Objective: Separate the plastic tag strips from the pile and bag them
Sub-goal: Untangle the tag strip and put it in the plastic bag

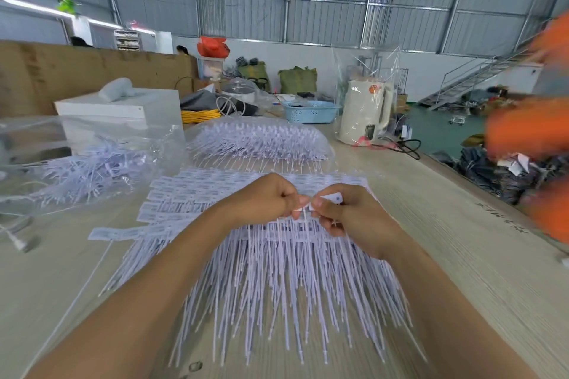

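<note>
Head view: both hands meet over the middle of the pile of plastic tag strips [277, 255] on the wooden table [446, 240]. The left hand [261, 197] has its fingers curled, pinching the flat end of 1 tag strip [303, 209] at the pile's upper edge. The right hand [348, 212] pinches the same spot from the other side, fingertips touching the left's, with a white tag head [334, 197] showing just above its fingers. Below the fingers the thin tails fan toward the camera; beyond them lie rows of printed label ends. Left of the left hand lies a clear bag [89, 169] holding loose strips. Beyond the fingers sits another clear bag of bundled strips [261, 138]. Far right, a blurred orange sleeve [529, 132].
</note>
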{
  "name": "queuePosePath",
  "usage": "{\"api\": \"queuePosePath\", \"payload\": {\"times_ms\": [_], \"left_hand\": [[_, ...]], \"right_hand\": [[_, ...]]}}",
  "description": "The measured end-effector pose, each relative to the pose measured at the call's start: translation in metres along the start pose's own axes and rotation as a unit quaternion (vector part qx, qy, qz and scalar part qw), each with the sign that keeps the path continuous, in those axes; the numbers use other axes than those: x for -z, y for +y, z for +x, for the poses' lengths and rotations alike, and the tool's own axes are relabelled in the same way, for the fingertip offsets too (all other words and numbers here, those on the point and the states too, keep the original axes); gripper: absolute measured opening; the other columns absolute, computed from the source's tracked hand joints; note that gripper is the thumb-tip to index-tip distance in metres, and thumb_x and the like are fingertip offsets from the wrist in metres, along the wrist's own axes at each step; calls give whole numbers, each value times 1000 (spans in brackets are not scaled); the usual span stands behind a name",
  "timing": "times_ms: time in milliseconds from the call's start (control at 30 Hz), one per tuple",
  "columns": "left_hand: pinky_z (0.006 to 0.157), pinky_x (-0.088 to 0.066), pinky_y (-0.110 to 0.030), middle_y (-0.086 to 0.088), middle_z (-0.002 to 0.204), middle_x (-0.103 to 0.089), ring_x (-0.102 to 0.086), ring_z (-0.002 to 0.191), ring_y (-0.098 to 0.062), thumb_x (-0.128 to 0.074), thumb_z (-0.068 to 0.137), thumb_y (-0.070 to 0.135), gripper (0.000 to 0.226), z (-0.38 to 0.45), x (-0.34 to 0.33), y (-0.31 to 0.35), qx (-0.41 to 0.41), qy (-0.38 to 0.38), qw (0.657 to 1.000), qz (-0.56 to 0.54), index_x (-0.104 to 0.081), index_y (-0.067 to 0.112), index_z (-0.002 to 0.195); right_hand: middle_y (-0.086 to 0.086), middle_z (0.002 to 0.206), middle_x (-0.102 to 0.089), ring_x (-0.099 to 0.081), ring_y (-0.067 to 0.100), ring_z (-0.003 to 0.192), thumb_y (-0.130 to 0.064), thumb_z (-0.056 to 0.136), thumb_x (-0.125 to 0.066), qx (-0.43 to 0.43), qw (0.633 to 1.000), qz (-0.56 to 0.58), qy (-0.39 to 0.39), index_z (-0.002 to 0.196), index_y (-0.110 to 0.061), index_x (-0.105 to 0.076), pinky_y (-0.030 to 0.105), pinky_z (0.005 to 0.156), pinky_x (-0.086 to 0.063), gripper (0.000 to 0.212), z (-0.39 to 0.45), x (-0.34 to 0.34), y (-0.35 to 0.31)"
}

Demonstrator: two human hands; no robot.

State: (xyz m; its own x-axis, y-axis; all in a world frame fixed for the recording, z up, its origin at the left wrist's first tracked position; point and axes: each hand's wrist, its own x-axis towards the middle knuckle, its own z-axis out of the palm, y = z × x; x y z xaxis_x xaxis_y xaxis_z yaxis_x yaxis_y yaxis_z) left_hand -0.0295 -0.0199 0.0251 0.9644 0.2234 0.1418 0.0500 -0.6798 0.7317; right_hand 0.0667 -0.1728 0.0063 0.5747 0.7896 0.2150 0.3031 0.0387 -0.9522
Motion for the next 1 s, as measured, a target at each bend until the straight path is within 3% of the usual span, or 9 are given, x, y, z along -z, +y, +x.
{"api": "queuePosePath", "payload": {"times_ms": [133,300,400,533,667,767,867,933,1000], "left_hand": [[42,-29,-16,12,39,-46,-39,36,0,-59,92,27,37,3,-5,4,35,13,997,-71,-60,16,57],[34,-21,-11,7,34,-41,-31,27,-1,-59,89,8,54,0,1,6,83,-32,975,-204,-53,16,36],[40,-26,-15,4,44,-45,-35,37,-5,-56,93,14,45,-4,2,8,60,-43,981,-181,-58,17,48],[50,-34,-20,-2,65,-52,-46,50,-7,-46,97,5,22,-6,4,8,54,-64,989,-118,-60,12,81],[55,-34,-26,0,74,-47,-42,61,-13,-45,98,11,20,-8,7,9,62,-84,994,-23,-57,25,90],[62,-32,-29,0,77,-51,-44,67,-19,-48,97,15,18,-10,6,13,44,-88,995,29,-58,30,94],[75,-42,-33,-5,103,-59,-56,93,-24,-54,93,21,11,-9,3,15,16,-77,993,85,-51,22,103],[70,-40,-31,-4,96,-57,-53,84,-19,-57,91,18,19,-9,2,14,5,-68,992,102,-42,24,101],[60,-38,-24,0,84,-56,-52,71,-10,-58,89,14,27,-9,3,13,-2,-62,994,88,-38,22,104]], "right_hand": [[2,53,-52,-44,9,43,-2,90,-57,50,998,-23,36,80,-4,-61,20,42,-36,12,0,-3,0],[-10,59,-53,-50,1,51,2,88,-58,178,962,-156,138,74,-11,-60,20,58,-39,19,3,-6,-2],[5,53,-53,-46,14,44,-6,92,-56,129,972,-72,183,83,-2,-60,27,50,-41,10,2,6,-3],[6,61,-49,-43,10,43,-8,93,-54,53,966,153,201,79,-2,-52,19,37,-33,15,-1,22,-13],[4,72,-49,-43,6,45,-17,92,-56,1,962,244,121,81,-6,-51,13,31,-27,17,-3,27,-18],[3,73,-55,-54,7,55,-26,88,-60,-18,995,94,36,85,-7,-58,16,40,-41,20,-4,11,-15],[7,84,-67,-65,15,74,-29,89,-60,2,999,-41,11,93,-5,-58,26,65,-54,24,1,-10,-9],[7,78,-70,-68,20,69,-22,89,-61,7,1000,-10,-6,90,-4,-53,30,61,-57,20,3,-19,-6],[3,62,-69,-66,16,56,-15,89,-62,33,999,9,0,82,-6,-51,24,47,-50,15,4,-21,-4]]}}
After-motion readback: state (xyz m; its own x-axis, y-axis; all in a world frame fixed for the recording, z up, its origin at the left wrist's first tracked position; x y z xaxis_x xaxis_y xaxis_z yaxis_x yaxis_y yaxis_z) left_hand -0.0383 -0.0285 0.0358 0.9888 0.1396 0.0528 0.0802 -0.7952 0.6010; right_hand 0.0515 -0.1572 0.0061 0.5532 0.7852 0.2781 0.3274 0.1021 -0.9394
